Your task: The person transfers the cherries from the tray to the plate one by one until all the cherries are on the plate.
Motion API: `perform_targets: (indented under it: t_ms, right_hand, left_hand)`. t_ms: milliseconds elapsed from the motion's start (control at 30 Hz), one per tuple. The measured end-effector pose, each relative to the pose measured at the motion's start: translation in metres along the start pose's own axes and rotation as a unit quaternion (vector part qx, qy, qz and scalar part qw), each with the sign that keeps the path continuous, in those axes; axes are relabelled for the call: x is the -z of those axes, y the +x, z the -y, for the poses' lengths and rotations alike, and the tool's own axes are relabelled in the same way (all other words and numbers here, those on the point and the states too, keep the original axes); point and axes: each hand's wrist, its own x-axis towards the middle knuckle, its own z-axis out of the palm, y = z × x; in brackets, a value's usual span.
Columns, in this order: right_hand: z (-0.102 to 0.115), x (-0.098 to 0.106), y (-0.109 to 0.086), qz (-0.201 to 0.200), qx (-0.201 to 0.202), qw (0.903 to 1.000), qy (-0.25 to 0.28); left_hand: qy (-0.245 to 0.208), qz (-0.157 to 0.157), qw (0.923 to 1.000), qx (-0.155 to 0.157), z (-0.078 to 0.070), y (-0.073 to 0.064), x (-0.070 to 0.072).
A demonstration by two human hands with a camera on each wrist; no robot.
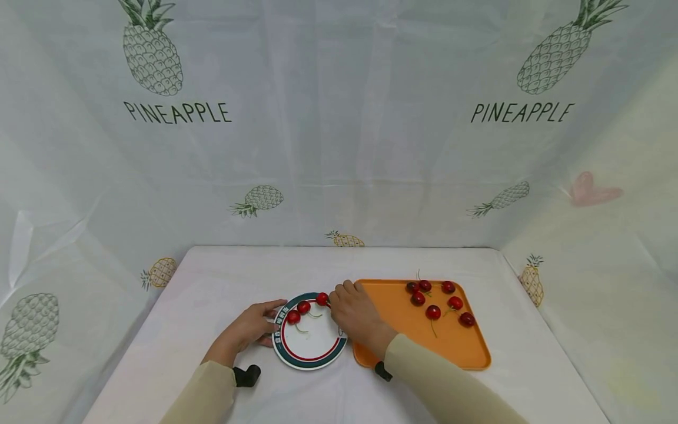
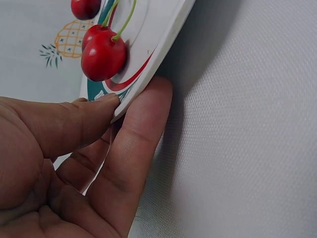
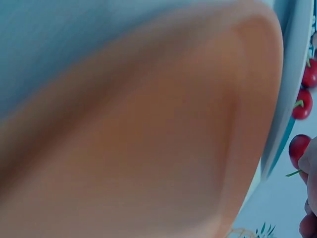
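Note:
At its left side, the white plate [image 1: 309,344] with a green and red rim is pinched by my left hand [image 1: 253,325]. In the left wrist view, the thumb [image 2: 84,121] lies on the rim and a finger [image 2: 143,124] is under it, the edge slightly raised. Two red cherries with green stems, one nearer [image 1: 293,317] and one farther [image 1: 303,307], lie on the plate's left part. My right hand [image 1: 352,309] holds another cherry [image 1: 322,299] over the plate's far right rim. The right wrist view shows that cherry [image 3: 298,148] at the fingertips, partly covered.
An orange tray [image 1: 397,335] stands close to the plate's right, under my right forearm. Several dark red cherries [image 1: 433,312] lie in its right half. A white cloth [image 1: 212,277] covers the table, and a pineapple-print curtain [image 1: 339,147] hangs behind it.

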Motion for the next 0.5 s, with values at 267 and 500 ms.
perform_targets:
  t_ms: [267,500]
  right_hand:
    - [0.015,-0.003,0.007,0.014,-0.003,0.9995,-0.028]
    - [0.024,-0.005,0.009,0.007,-0.001,0.9998,-0.02]
  left_hand:
    - [0.002,-0.001,1.0,0.002,0.001,0.001,0.0]
    - [-0.001,0.0,1.0,0.0,0.003,0.002,0.0]
